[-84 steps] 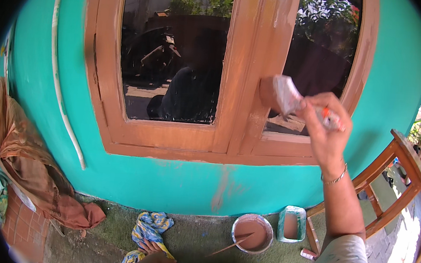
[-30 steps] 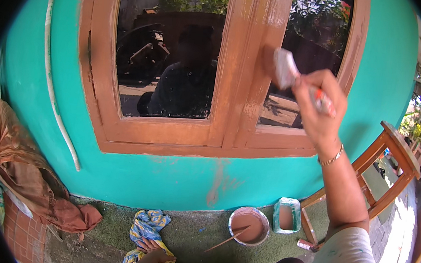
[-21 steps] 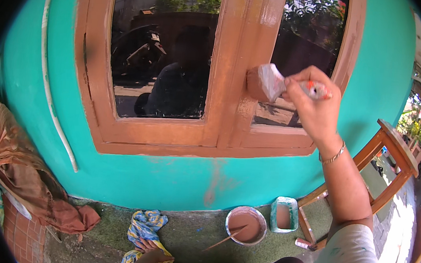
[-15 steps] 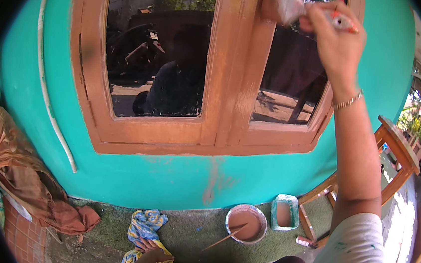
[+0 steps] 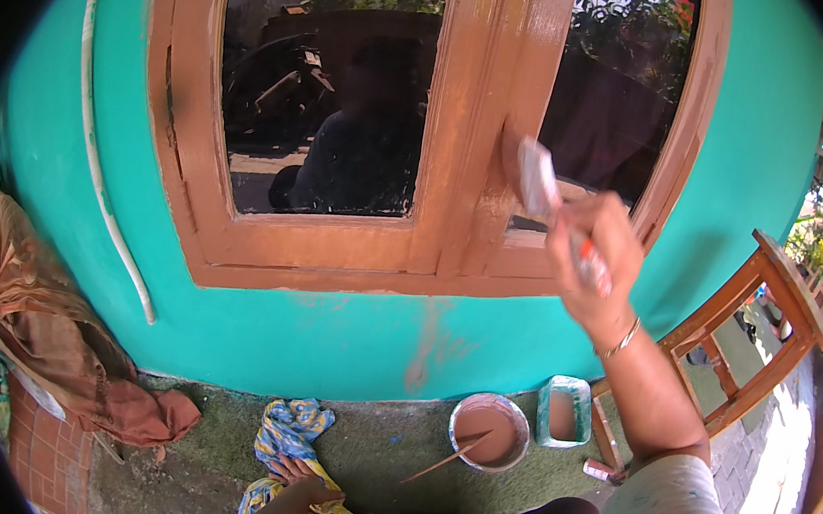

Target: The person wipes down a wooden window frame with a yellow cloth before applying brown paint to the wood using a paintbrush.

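Note:
My right hand (image 5: 596, 254) is raised and closed around the handle of a wide paintbrush (image 5: 533, 175). Its bristles press against the middle upright of a brown wooden window frame (image 5: 486, 127) set in a turquoise wall (image 5: 346, 335). The frame's wood is streaked with wet brown paint. The glass panes reflect a dark figure and a parked vehicle. My left hand (image 5: 295, 474) rests low at the bottom edge on a blue and yellow cloth (image 5: 290, 432) lying on the ground.
A round bowl of brown paint (image 5: 488, 430) with a stick in it sits on the ground, beside a small rectangular tub (image 5: 564, 412). A wooden stool (image 5: 753, 326) stands at the right. Brown fabric (image 5: 43, 332) is heaped at the left, by a white pipe (image 5: 104, 191).
My right hand swung the brush up to the top of the middle upright, then brought it back down to mid-height on the frame. The camera view shifted slightly.

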Demonstrator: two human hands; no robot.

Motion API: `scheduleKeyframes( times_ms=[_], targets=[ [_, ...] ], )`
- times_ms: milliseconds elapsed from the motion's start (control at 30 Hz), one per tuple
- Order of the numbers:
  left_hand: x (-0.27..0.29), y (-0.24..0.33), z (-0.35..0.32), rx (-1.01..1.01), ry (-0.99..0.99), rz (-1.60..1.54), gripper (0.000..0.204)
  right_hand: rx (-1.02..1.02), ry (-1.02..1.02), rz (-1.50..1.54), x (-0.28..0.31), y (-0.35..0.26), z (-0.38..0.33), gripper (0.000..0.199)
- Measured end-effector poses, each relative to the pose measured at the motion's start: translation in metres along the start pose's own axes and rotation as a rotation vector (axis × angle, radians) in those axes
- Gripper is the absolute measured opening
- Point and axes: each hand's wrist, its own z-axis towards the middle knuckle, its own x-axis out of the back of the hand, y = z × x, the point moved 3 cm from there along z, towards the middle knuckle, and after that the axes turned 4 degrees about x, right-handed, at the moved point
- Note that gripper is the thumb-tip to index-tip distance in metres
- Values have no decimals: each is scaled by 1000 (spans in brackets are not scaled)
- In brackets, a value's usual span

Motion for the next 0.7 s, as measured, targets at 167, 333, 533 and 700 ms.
scheduleKeyframes(
  times_ms=[167,333,533,700],
  targets=[
    [7,10,-1,-12,-2,25,161,-342,-146,151,9,-24,-49,16],
    [-19,3,22,24,54,41,160,-300,-141,140,10,4,-7,10],
    [-16,6,25,19,57,62,159,-326,185,177,25,39,88,9],
    [-14,0,19,5,42,41,158,-126,336,188,18,47,108,8]
  ],
)
